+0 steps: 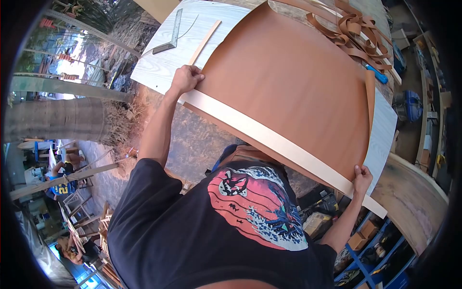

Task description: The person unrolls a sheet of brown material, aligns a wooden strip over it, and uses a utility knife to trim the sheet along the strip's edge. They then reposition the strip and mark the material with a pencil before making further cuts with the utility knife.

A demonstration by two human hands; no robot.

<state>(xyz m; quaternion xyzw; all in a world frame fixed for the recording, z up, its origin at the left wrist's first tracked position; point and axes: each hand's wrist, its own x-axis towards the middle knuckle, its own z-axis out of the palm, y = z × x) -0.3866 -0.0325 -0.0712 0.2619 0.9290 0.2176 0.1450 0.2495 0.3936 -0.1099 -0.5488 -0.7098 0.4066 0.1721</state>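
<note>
A large brown leather-like sheet [293,82] lies over a pale wood-grain board [159,62], its far left corner lifted and its right edge curled up. My left hand [186,80] pinches the sheet's near left edge between thumb and fingers. At the near right corner, my right hand [362,179] grips the same sheet. A long pale straight strip [274,144] lies along the near edge between my hands and sticks out past the right hand. Below that strip, a narrow band of brown material shows.
A try square [174,34] and a thin wooden strip [206,41] lie on the board's left. Brown offcut strips [356,33] are heaped at the far right, near a blue-handled tool [377,73]. Loaded shelves [426,125] stand right. Two people [62,185] [77,250] are at left.
</note>
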